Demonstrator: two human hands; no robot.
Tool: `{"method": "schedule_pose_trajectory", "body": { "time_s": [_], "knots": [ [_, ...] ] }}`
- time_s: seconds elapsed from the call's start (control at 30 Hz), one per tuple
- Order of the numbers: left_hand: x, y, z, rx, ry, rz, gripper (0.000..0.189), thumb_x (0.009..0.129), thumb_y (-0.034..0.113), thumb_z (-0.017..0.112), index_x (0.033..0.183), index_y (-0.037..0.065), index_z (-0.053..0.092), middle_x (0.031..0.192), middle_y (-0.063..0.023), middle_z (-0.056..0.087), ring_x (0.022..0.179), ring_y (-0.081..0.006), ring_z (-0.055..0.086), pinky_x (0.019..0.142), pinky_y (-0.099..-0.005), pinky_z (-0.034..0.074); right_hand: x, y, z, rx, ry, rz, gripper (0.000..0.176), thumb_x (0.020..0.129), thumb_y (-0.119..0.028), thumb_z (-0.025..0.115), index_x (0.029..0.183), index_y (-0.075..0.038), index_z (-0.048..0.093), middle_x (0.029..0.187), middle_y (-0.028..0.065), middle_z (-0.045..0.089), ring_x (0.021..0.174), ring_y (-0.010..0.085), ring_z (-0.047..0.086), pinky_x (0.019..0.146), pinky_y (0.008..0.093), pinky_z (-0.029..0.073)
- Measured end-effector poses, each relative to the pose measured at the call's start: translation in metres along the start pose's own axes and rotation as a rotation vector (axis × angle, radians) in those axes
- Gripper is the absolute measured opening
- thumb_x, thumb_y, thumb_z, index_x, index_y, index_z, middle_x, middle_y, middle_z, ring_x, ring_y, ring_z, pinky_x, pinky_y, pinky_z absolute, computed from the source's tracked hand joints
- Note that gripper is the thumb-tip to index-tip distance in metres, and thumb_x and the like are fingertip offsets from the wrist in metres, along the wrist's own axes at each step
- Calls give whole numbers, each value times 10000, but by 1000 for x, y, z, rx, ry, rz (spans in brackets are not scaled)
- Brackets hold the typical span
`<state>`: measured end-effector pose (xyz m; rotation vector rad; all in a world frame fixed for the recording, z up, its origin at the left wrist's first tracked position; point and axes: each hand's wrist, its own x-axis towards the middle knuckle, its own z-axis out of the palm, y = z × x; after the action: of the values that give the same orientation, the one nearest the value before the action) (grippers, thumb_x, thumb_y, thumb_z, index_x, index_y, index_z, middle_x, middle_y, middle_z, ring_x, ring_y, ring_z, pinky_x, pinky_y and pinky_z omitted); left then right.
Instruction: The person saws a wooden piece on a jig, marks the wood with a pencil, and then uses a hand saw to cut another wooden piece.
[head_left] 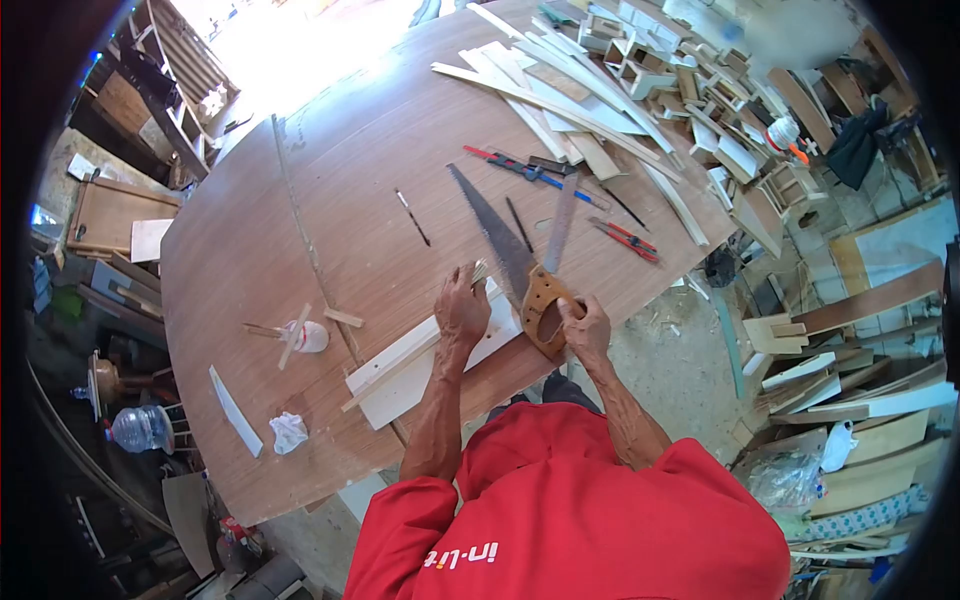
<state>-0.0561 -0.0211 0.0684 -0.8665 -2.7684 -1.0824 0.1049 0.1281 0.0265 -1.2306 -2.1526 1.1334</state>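
A handsaw [503,238] with a wooden handle is in my right hand [585,328], its fingers wrapped round the grip. The blade points away over the table, toward the upper left. My left hand [463,308] is closed on thin pale wood strips [481,270], whose ends poke out past the fingers; the rest of them is hidden by the hand. Beneath that hand lie a white board [395,400] and a long pale wooden piece [390,366] with small dark holes, near the table's front edge. The saw handle is just right of the board's end.
On the brown table [350,200] lie a pen [412,217], a red-handled tool [627,240], a metal ruler [562,225] and a blue-and-red clamp-like tool [535,173]. A glue pot [312,337] and crumpled white paper [289,433] sit left. Wood strips [560,100] are heaped at the back right.
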Motion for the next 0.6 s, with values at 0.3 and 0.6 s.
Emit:
{"method": "schedule_pose_trajectory", "body": {
  "time_s": [0.3, 0.6],
  "knots": [
    [-8, 18, -2, -76, -144, -199, 274, 883, 128, 564, 1140, 36, 535, 1027, -242, 639, 916, -425, 629, 743, -502, 475, 18, 4, -16, -423, -156, -212, 346, 794, -404, 695, 982, -114, 700, 1066, 140, 565, 1043, 333, 555, 829, 438, 506],
    [-36, 6, 15, 8, -106, -9, 293, 871, 160, 590, 1132, 27, 575, 1012, -204, 622, 936, -397, 600, 780, -470, 480, 124, 19, -47, -506, 132, -343, 370, 819, -226, 633, 1130, -38, 558, 1097, 145, 531, 1067, 339, 500, 909, 431, 459]
  ]
}}
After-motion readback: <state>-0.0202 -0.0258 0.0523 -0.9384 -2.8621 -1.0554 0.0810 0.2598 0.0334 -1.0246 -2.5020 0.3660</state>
